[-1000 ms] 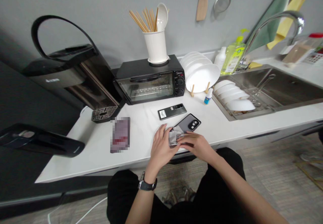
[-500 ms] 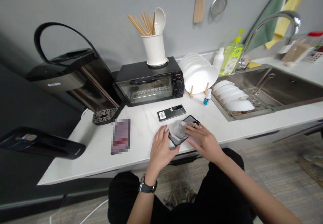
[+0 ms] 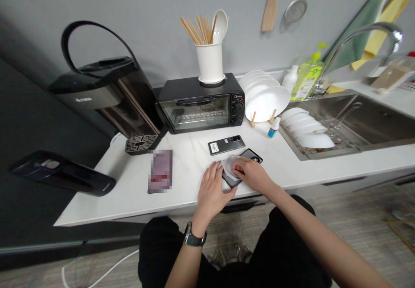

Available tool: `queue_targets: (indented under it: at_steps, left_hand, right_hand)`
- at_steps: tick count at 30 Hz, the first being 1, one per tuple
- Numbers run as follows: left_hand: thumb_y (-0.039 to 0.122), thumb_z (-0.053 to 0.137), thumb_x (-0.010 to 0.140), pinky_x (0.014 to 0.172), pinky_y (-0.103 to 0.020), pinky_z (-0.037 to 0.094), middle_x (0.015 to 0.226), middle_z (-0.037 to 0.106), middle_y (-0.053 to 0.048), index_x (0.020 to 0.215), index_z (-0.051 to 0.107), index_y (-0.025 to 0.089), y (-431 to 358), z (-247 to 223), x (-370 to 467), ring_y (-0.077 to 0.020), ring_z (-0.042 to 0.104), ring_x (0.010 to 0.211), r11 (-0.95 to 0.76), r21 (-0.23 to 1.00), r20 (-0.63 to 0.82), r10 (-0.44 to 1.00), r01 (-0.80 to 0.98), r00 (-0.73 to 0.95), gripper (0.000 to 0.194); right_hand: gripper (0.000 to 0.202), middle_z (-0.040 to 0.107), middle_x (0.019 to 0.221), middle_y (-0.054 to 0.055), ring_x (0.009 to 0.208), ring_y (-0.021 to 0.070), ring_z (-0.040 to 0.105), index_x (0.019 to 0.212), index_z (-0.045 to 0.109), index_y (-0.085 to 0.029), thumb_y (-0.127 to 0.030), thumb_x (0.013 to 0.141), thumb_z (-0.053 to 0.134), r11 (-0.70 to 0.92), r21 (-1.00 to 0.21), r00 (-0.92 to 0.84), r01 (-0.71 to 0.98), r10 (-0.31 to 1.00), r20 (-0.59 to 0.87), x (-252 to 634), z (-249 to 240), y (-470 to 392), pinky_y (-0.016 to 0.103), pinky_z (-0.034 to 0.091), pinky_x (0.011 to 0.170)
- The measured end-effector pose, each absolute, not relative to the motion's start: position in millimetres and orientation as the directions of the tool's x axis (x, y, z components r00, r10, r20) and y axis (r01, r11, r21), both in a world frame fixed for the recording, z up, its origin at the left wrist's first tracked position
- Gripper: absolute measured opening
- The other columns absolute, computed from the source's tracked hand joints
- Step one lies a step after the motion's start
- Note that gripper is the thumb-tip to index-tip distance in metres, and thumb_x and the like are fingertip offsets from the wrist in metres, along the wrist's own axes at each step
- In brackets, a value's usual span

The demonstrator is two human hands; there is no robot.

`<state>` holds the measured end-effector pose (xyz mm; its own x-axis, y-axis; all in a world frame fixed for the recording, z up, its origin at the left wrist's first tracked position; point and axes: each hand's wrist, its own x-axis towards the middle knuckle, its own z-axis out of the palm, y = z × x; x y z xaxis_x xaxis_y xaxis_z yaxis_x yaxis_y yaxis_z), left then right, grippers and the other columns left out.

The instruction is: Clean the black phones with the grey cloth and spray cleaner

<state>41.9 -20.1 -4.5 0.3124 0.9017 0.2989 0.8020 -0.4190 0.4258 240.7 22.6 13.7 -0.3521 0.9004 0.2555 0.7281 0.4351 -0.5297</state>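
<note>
A dark smartphone (image 3: 250, 153) lies at a slant on the counter near its front edge, with a round camera bump at its far end. A thin grey-white cloth (image 3: 228, 162) covers part of the phone's back. My left hand (image 3: 212, 188), a watch on its wrist, steadies the phone by its near left end, with the thumb at the lower corner and the fingers along the side. The fingers of my right hand (image 3: 251, 173) are bunched on the cloth, pinching it against the phone. Just behind lies a second dark phone (image 3: 223, 145) with a white sticker.
A blurred-out purple phone-shaped item (image 3: 161, 171) and a dark cylindrical device (image 3: 65, 173) are to the left. Behind stand a water dispenser (image 3: 113, 93), toaster oven (image 3: 201, 110) and plates (image 3: 267, 102). A small spray bottle (image 3: 274, 128) stands near the sink (image 3: 304, 155).
My right hand has gone from spread fingers on the cloth to a bunched pinch, shifting slightly left over the phone. My left hand stays at the phone's edge. The view has shifted slightly.
</note>
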Motion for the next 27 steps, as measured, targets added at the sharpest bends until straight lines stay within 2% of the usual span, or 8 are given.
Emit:
queue_targets:
  at_steps: [2,6,11,14,18,21,24,27]
  left_hand:
    - [0.041,0.077,0.084,0.126,-0.055,0.035,0.157,0.048,-0.015,0.143,0.047,0.019,-21,-4,42,-0.0347,0.040,0.151,-0.420,0.428,0.302,0.901,0.800,0.311,0.069]
    - [0.040,0.077,0.084,0.126,-0.054,0.035,0.158,0.047,-0.013,0.143,0.047,0.021,-21,-2,42,-0.0338,0.039,0.151,-0.424,0.438,0.299,0.900,0.792,0.316,0.069]
    - [0.041,0.079,0.084,0.125,-0.054,0.036,0.158,0.047,-0.014,0.141,0.048,0.021,-19,-2,39,-0.0341,0.039,0.152,-0.417,0.476,0.278,0.907,0.774,0.318,0.068]
    - [0.044,0.080,0.084,0.125,-0.054,0.036,0.158,0.048,-0.013,0.141,0.048,0.021,-18,-2,38,-0.0335,0.039,0.152,-0.410,0.487,0.269,0.910,0.771,0.314,0.069]
    - [0.043,0.083,0.082,0.124,-0.054,0.037,0.157,0.049,-0.012,0.138,0.049,0.022,-19,-1,42,-0.0337,0.041,0.150,-0.391,0.480,0.270,0.918,0.786,0.291,0.069]
    - [0.040,0.079,0.085,0.123,-0.055,0.038,0.154,0.051,-0.014,0.141,0.048,0.022,-20,-2,43,-0.0341,0.044,0.148,-0.376,0.489,0.293,0.921,0.787,0.258,0.067]
    - [0.036,0.075,0.088,0.123,-0.055,0.039,0.155,0.049,-0.017,0.147,0.042,0.020,-20,-4,44,-0.0340,0.045,0.147,-0.384,0.484,0.300,0.917,0.786,0.263,0.069]
    - [0.044,0.079,0.086,0.123,-0.055,0.039,0.155,0.049,-0.018,0.144,0.045,0.018,-20,-4,45,-0.0348,0.044,0.147,-0.384,0.469,0.297,0.917,0.796,0.267,0.072]
  right_hand:
    - [0.008,0.070,0.087,0.003,0.077,0.0182,0.063,0.088,0.067,-0.021,-0.021,0.095,0.070,0.395,-0.421,-0.331,0.817,0.918,0.219,245,10,31,0.028,0.041,0.069]
    - [0.021,0.071,0.088,0.006,0.079,0.0204,0.063,0.085,0.066,-0.020,-0.035,0.099,0.068,0.320,-0.218,-0.253,0.922,0.924,0.287,252,7,35,0.032,0.037,0.072]
    - [0.042,0.069,0.073,0.002,0.075,0.0184,0.063,0.067,0.060,-0.021,-0.047,0.098,0.068,0.467,-0.260,-0.426,0.845,0.882,0.199,239,9,23,0.032,0.035,0.072]
    - [0.041,0.070,0.072,0.002,0.074,0.0188,0.064,0.068,0.062,-0.021,-0.049,0.097,0.069,0.436,-0.249,-0.404,0.865,0.898,0.173,239,13,27,0.033,0.037,0.074]
    - [0.025,0.076,0.093,0.010,0.086,0.0248,0.068,0.087,0.071,-0.019,-0.040,0.099,0.067,0.304,-0.179,-0.245,0.936,0.926,0.288,243,12,26,0.036,0.045,0.077]
    - [0.027,0.075,0.122,0.014,0.112,0.0299,0.068,0.116,0.073,-0.018,-0.038,0.103,0.061,0.461,-0.227,-0.358,0.858,0.854,0.378,234,5,1,0.043,0.050,0.097]
    - [0.042,0.067,0.143,0.012,0.135,0.0289,0.059,0.141,0.062,-0.020,-0.042,0.105,0.055,0.637,-0.298,-0.523,0.711,0.762,0.381,233,-3,-25,0.052,0.041,0.117]
    - [0.043,0.066,0.144,0.013,0.138,0.0304,0.058,0.143,0.061,-0.022,-0.043,0.106,0.053,0.590,-0.304,-0.485,0.748,0.799,0.356,249,-4,-25,0.063,0.030,0.122]
